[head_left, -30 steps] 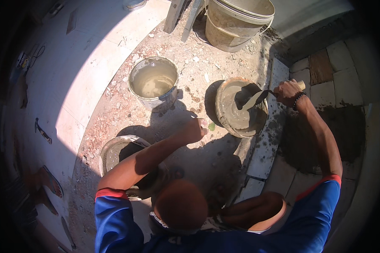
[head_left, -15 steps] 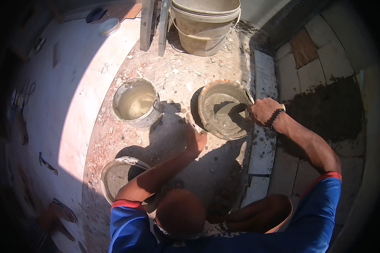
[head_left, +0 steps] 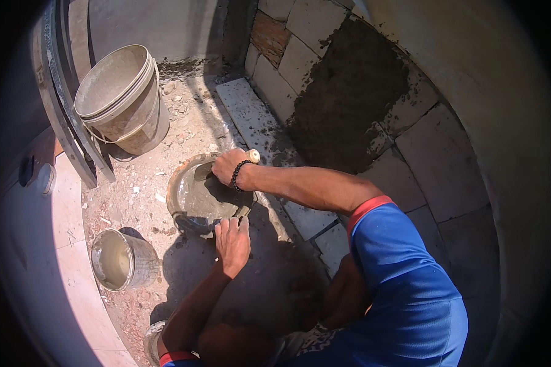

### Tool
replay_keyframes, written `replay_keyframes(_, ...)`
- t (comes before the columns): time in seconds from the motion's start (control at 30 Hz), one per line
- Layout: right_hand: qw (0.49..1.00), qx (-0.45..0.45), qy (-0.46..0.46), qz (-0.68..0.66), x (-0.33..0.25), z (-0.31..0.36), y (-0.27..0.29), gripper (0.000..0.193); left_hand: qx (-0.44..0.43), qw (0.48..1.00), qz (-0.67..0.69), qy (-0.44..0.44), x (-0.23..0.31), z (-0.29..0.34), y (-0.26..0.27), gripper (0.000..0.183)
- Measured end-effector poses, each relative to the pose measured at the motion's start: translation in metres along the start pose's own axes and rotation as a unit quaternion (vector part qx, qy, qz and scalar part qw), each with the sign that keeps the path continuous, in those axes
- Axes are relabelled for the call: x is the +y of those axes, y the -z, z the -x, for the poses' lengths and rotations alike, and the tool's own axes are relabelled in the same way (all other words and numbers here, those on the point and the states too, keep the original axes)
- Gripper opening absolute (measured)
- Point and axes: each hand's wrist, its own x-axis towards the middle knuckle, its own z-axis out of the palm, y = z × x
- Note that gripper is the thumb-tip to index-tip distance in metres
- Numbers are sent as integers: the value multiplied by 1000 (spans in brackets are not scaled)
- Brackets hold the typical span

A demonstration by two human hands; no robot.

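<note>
My right hand [head_left: 228,167] is closed around a trowel; the pale butt of its handle [head_left: 253,156] sticks out beside my wrist. Its blade [head_left: 203,171] dips into a round tub [head_left: 172,194] of wet grey mortar [head_left: 197,199], partly in shadow. At the near rim, my left hand [head_left: 232,246] has its fingers hooked over the edge of the tub; the fingertips are partly hidden. On the wall to the right, a dark patch of wet mortar [head_left: 355,92] covers part of the pale tiles [head_left: 425,165].
A large dirty white bucket [head_left: 128,122] stands at the far left beside upright boards [head_left: 61,104]. A smaller bucket [head_left: 142,262] with murky liquid is nearer, and another container [head_left: 153,339] is partly hidden by my left arm. A mortar-spattered board [head_left: 257,119] runs along the wall.
The view has swung right toward the tiled wall. My left hand has come from beside the tub onto its near rim. The trowel remains in my right hand over the tub.
</note>
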Motion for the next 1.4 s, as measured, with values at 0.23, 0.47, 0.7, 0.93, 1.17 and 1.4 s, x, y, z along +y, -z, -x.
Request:
replay_keyframes(0.23,992,2,126,-15,-34,36,24,17,-69,995,47,50,-7,-15,6,26)
replay_keyframes(0.47,976,64,-73,-193,55,76,123,30,-89,820,498,269,-44,-83,21,22)
replay_keyframes(0.7,896,30,-176,-406,104,187,115,25,33,856,408,315,-26,-87,72,25)
replay_keyframes(0.93,937,69,-164,-299,88,242,80,22,20,857,412,308,10,-58,117,24)
replay_keyframes(1.17,981,-123,-28,-148,34,251,100,16,-48,866,412,280,21,3,78,29)
replay_keyframes(1.4,993,-116,16,36,-28,192,13,18,-35,750,541,380,-52,7,56,19)
